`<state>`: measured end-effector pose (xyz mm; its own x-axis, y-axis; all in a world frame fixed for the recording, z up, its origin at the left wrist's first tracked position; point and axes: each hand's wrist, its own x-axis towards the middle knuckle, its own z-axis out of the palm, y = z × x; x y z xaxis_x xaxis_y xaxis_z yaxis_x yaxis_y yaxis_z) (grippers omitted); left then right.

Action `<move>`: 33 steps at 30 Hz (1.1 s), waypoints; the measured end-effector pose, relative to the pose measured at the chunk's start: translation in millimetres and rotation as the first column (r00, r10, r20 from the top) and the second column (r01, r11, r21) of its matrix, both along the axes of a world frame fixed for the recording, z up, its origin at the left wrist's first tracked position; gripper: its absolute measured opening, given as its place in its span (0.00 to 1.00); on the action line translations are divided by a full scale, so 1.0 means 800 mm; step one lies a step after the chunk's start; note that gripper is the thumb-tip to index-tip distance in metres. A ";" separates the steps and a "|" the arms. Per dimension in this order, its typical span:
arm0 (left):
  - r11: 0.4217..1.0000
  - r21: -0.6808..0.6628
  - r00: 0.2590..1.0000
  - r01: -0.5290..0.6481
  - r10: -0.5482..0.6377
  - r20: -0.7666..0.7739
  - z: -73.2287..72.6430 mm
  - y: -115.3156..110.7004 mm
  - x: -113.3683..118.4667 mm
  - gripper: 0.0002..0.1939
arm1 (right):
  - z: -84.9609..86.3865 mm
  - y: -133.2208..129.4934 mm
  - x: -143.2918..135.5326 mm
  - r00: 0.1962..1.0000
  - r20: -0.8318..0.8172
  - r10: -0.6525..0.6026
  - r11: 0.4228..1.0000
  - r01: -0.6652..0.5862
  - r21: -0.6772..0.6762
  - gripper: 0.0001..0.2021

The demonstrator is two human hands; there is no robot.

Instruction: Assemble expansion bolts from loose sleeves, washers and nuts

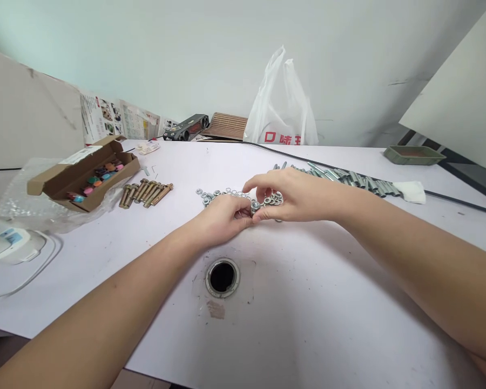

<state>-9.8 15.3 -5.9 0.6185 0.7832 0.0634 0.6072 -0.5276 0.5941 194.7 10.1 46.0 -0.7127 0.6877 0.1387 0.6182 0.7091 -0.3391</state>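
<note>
My left hand [227,216] and my right hand [291,194] meet at the middle of the white table. A small silver nut [255,205] sits between the thumb and fingers of my right hand, right beside the closed fingertips of my left hand. What my left fingers hold is hidden. Just behind my left hand lie silver nuts [206,198] and thin rings [234,192]. More washers [273,199] show beneath my right hand. Metal studs [348,179] lie in a row beyond my right forearm.
Brass-coloured bolts [146,193] lie at the left, near an open cardboard box [87,175] of coloured items. A round hole with a metal rim [208,278] is in front of my hands. Farther back are a plastic bag [281,108], a black cable [275,151] and a green tray [413,155].
</note>
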 end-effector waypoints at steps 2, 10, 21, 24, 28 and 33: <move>1.000 -0.010 1.000 0.016 -0.016 0.025 0.000 0.001 0.000 0.18 | 0.002 0.001 0.003 0.998 -0.005 0.068 0.998 -0.068 -0.015 0.17; 0.989 -0.137 0.992 0.059 -0.042 0.121 -0.008 0.007 -0.005 0.12 | -0.007 -0.001 0.005 0.978 -0.203 -0.056 0.972 0.007 -0.233 0.23; 0.974 -0.218 0.985 0.057 -0.019 0.173 -0.016 0.012 -0.007 0.14 | -0.005 0.001 0.008 0.823 -0.470 -0.318 0.926 0.163 -0.342 0.37; 0.974 -0.220 0.985 0.046 -0.008 0.173 -0.014 0.011 -0.006 0.12 | -0.006 -0.002 0.003 0.856 -0.453 -0.249 0.937 0.095 -0.336 0.36; 0.981 -0.192 0.989 0.029 0.000 0.150 -0.014 0.011 -0.007 0.12 | -0.011 -0.002 0.002 0.910 -0.356 -0.213 0.908 0.049 -0.417 0.38; 0.983 -0.180 0.988 0.032 -0.003 0.155 -0.016 0.013 -0.008 0.13 | -0.010 0.003 0.008 0.861 -0.388 -0.327 0.909 0.174 -0.379 0.39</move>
